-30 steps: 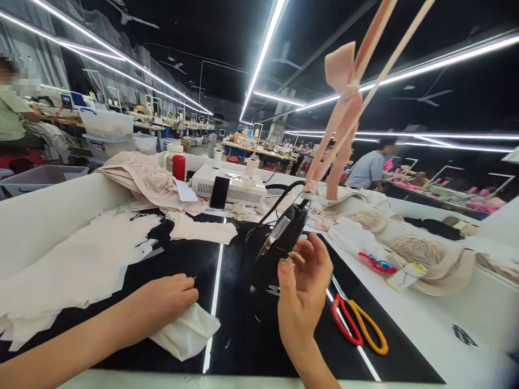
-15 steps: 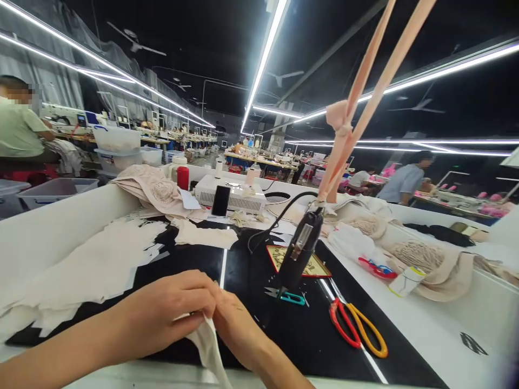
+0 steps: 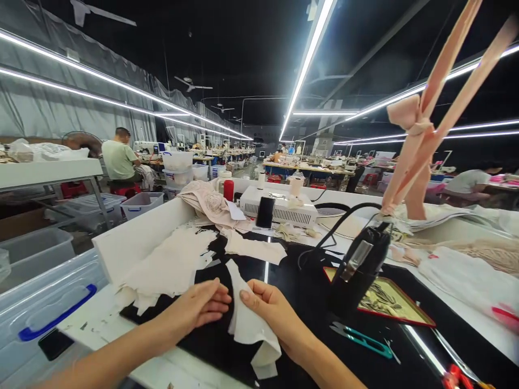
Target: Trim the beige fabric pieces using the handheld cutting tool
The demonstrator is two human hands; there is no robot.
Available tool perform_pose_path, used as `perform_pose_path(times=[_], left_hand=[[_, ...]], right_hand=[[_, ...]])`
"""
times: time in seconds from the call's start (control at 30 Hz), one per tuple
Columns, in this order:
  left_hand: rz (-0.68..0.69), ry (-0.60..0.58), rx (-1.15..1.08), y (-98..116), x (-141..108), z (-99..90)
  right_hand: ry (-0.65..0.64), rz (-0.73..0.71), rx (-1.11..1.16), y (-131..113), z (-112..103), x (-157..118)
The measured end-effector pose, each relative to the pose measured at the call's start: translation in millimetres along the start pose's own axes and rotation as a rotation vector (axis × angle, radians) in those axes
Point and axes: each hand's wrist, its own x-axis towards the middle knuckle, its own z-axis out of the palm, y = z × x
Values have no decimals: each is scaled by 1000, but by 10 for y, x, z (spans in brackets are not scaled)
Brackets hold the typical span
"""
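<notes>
My right hand (image 3: 270,305) grips a white cloth piece (image 3: 249,319) between thumb and fingers, over the black mat (image 3: 300,319). The cloth's lower end hangs in folds. Left of the cloth, my left hand (image 3: 203,305) is empty, its fingers slightly curled and apart. A pile of pale cut pieces (image 3: 170,265) lies left of the mat's middle, and another flat pale piece (image 3: 255,247) lies beyond my hands.
Teal snips (image 3: 363,340) and red-handled scissors (image 3: 456,375) lie at the right. A black hand tool (image 3: 359,265) hangs from pink straps beside a tray (image 3: 399,302). Behind stand a phone (image 3: 265,212) and a white box (image 3: 300,213). A person (image 3: 119,156) sits far left.
The view has turned left. My hands, together before, are now apart; the left has let go of the cloth, which now shows almost whole in my right hand.
</notes>
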Motion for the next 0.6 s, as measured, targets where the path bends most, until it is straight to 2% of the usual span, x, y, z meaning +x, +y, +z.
perform_pose_path(times=[0.07,0.17,0.33,0.5,0.6], left_hand=[[-139,-131,-149,-72,1,86],[-184,-199,-224,-73,27,199],[-152,-133,-256,-34,234,219],[-230,-108,-285,-23,418,218],[-157,-68,-205,-6,504,233]], right_hand=[[-6,7,-25,-2,-6,81],[-7,12,-49,-1,-32,194],[-4,-2,-47,-3,-117,367],[-21,-14,-39,20,-206,490],[-15,-28,-54,29,-288,523]])
